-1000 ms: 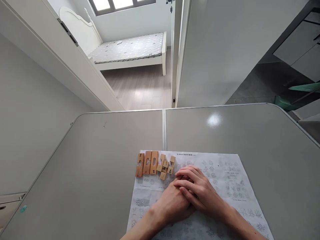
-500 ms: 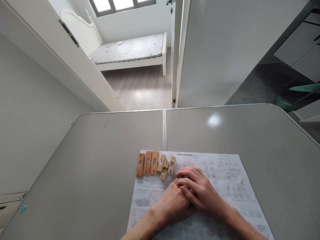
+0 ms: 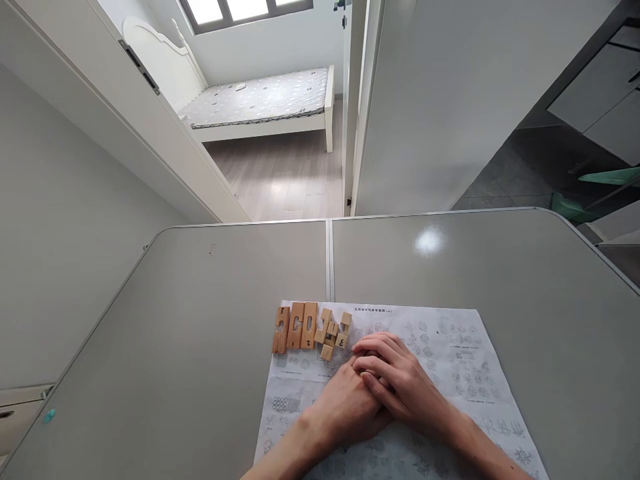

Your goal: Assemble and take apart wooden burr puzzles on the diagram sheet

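Observation:
My right hand (image 3: pixel 393 373) lies across the back of my left hand (image 3: pixel 351 400), its fingers laid loosely over it and holding no object. The left hand's fingers are hidden underneath. Both rest on a printed paper sheet (image 3: pixel 295 427) with small diagrams. Just beyond the left hand, on the sheet's upper left, are three flat wooden puzzle pieces with cut-outs: one marked 3 (image 3: pixel 281 331), one marked 1 (image 3: pixel 295 327) and one marked 2 (image 3: pixel 309 327). Beside them, nearest my fingers, sits a cluster of lighter notched wooden pieces (image 3: pixel 327 333), touching neither hand.
The grey table (image 3: pixel 175 347) has a metal seam (image 3: pixel 329 260) running down its middle. Beyond its far edge a doorway opens onto a room with a bed (image 3: pixel 260 100). A green object (image 3: pixel 570 207) is at the right, past the table.

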`<state>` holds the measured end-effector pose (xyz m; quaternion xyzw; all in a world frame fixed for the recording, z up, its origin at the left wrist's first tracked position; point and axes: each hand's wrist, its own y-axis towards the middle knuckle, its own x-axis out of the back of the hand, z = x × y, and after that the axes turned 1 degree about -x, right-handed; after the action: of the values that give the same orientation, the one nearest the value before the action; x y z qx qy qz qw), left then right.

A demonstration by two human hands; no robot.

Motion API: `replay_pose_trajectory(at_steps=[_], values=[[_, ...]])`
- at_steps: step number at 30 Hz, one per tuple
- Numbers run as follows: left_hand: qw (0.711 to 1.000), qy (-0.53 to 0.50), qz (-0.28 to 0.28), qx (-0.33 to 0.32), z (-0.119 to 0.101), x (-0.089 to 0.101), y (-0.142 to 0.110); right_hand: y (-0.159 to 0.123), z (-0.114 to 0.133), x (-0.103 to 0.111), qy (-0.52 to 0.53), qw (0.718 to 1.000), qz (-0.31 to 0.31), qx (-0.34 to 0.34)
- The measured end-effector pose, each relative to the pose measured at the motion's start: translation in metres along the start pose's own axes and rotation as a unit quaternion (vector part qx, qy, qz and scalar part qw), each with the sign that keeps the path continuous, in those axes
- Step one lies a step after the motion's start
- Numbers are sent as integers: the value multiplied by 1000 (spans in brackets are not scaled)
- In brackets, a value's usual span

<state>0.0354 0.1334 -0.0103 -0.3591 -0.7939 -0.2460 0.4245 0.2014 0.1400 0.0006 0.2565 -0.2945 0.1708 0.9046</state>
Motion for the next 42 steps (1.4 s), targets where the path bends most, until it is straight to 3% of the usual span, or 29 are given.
replay_pose_trajectory(at_steps=[19, 33, 42], values=[[1000, -26, 7, 4, -4, 12, 7, -3, -3, 0, -22, 999, 42, 22], [1000, -12, 9, 10, 0, 0, -1, -3, -2, -2, -6, 1000, 7, 11], [1000, -4, 14, 6, -3, 9, 1, -4, 0, -5, -10, 999, -33, -32]])
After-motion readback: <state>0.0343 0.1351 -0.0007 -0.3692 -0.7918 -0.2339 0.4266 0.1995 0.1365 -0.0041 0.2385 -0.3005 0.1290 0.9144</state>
